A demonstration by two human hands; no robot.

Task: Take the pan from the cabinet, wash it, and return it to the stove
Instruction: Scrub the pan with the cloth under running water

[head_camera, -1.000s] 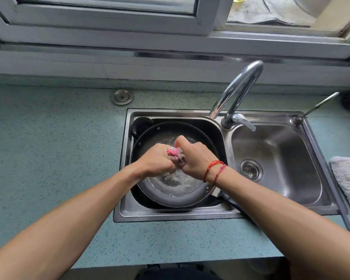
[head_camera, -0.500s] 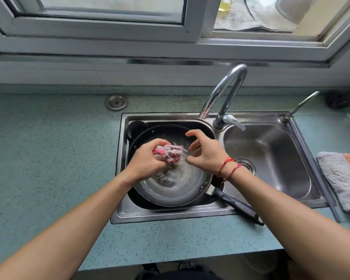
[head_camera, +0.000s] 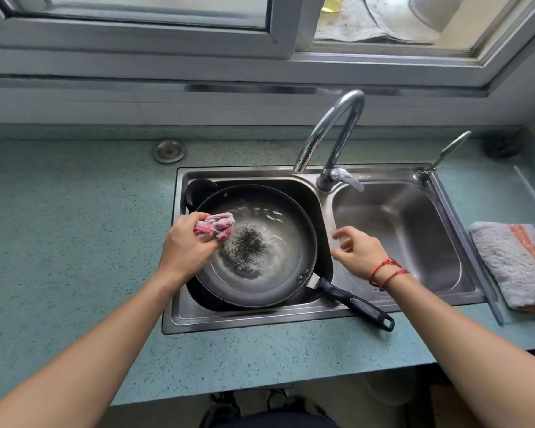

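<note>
One pan [head_camera: 286, 239] in sink [head_camera: 260, 323], left hand [head_camera: 186, 246] tight around pink cloth [head_camera: 215, 226], right hand [head_camera: 361, 253] slack, empty.

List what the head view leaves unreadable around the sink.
Head view only:
Floor and drain of the left basin: covered by the pan.
Dark object behind the pan: mostly hidden by its rim.
Cloth: bunched in the left hand, its full shape hidden.
Towel: cut off by the right edge.
Stove and cabinet: outside the frame.

Bare forearms, with red string bracelets [head_camera: 386, 273] on the right wrist.
</note>
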